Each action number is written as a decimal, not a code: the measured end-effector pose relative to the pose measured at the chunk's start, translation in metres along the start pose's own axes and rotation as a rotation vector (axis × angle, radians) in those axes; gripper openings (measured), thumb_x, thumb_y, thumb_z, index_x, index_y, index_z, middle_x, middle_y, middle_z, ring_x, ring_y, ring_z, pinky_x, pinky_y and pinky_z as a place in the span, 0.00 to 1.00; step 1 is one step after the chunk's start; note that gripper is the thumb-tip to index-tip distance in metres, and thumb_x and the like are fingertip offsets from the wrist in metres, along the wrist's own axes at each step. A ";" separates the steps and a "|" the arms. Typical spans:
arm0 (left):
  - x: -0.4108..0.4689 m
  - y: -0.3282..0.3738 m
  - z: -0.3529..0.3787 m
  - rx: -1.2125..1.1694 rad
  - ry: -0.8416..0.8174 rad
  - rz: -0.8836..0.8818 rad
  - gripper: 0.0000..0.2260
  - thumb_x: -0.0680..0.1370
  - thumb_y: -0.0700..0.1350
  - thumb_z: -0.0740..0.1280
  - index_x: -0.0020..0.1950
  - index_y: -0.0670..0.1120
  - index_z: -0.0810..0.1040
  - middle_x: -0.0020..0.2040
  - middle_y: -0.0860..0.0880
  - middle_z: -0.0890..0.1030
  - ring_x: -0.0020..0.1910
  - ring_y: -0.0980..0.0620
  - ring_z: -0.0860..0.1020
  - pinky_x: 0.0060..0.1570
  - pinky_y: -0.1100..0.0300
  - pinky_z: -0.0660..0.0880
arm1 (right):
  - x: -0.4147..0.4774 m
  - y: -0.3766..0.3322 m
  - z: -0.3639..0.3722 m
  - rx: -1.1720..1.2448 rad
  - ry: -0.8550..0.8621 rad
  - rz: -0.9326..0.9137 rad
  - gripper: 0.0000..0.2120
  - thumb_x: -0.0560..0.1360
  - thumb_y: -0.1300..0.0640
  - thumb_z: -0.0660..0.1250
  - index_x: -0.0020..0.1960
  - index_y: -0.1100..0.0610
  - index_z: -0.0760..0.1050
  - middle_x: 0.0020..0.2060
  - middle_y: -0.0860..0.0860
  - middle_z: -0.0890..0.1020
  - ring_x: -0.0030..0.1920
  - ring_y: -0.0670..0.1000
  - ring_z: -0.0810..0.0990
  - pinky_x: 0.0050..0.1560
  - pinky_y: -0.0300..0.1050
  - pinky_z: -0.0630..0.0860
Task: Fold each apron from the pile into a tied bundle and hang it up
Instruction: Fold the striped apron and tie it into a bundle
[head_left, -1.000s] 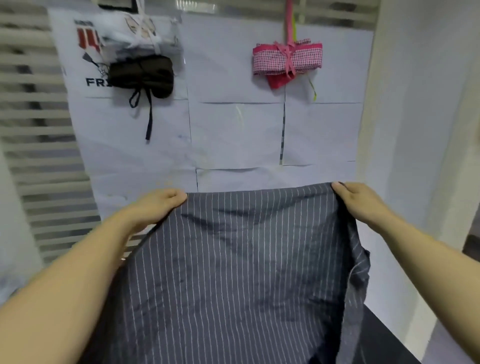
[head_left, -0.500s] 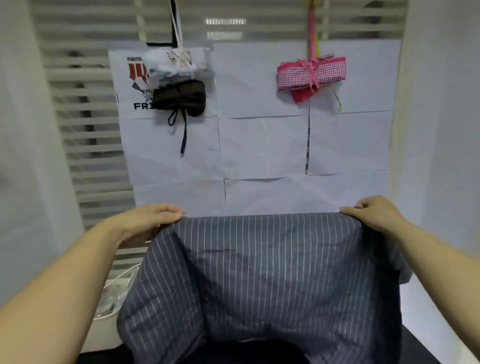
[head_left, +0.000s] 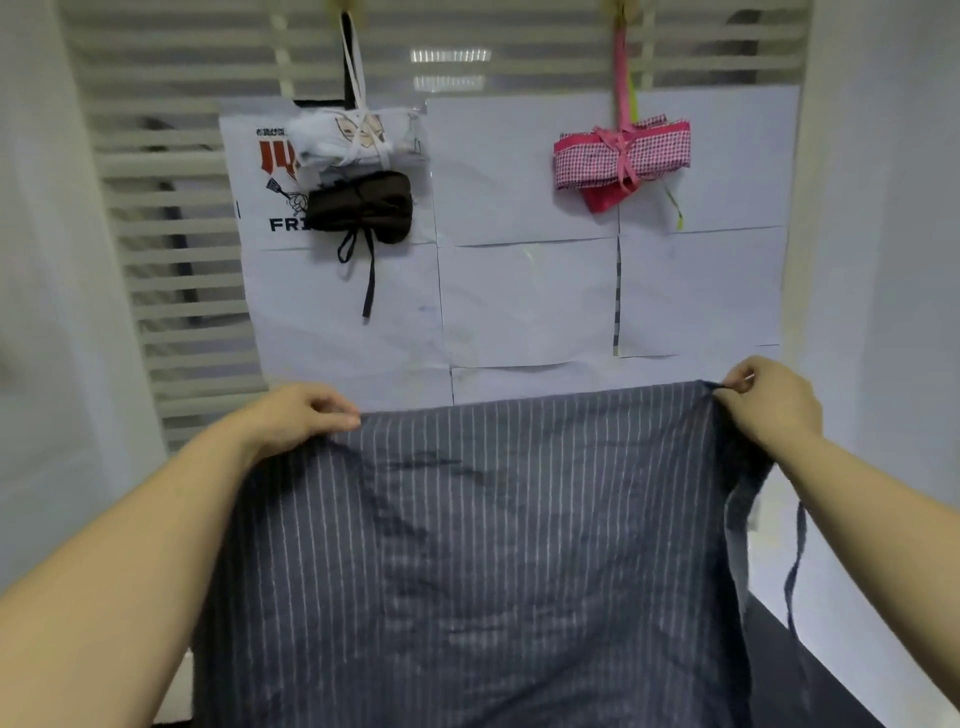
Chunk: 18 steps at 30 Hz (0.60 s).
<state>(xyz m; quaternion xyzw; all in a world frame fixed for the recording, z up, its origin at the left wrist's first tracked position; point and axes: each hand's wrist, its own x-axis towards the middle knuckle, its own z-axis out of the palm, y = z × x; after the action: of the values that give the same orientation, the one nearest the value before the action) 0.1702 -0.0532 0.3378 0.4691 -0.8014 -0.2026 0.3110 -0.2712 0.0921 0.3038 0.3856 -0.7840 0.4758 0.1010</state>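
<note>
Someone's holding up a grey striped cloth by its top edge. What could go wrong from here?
The left hand and right hand pinch only the top corners of the dark grey pinstriped apron; one slip would probably skew the fold. The thin grey strap dangling on the right might get trapped inside. The white printed bundle and dark brown bundle hang crowded together, so adding a third there could be awkward.
</note>
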 end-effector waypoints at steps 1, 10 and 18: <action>0.001 -0.003 -0.001 0.067 -0.169 -0.040 0.05 0.74 0.39 0.72 0.49 0.47 0.82 0.47 0.48 0.82 0.49 0.50 0.77 0.50 0.65 0.73 | 0.000 -0.001 0.001 -0.095 0.057 0.033 0.03 0.74 0.58 0.68 0.47 0.52 0.77 0.49 0.57 0.82 0.57 0.60 0.73 0.54 0.50 0.68; -0.012 -0.031 0.007 -0.128 -0.081 -0.138 0.04 0.75 0.43 0.72 0.49 0.48 0.81 0.50 0.44 0.82 0.50 0.46 0.80 0.58 0.48 0.75 | -0.002 0.003 0.007 0.188 -0.204 0.267 0.10 0.76 0.68 0.61 0.37 0.61 0.71 0.41 0.58 0.82 0.37 0.56 0.82 0.40 0.55 0.77; -0.029 -0.007 -0.008 -0.263 -0.051 -0.111 0.18 0.67 0.58 0.76 0.47 0.45 0.85 0.47 0.48 0.85 0.47 0.51 0.82 0.54 0.56 0.75 | 0.001 -0.006 0.000 0.527 -0.057 0.321 0.09 0.78 0.65 0.60 0.52 0.59 0.78 0.48 0.61 0.81 0.41 0.56 0.78 0.43 0.49 0.76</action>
<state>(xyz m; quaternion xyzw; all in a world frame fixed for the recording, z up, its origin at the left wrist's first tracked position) 0.1911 -0.0315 0.3302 0.4626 -0.7484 -0.3346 0.3375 -0.2676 0.0901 0.3089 0.2827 -0.6871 0.6617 -0.1009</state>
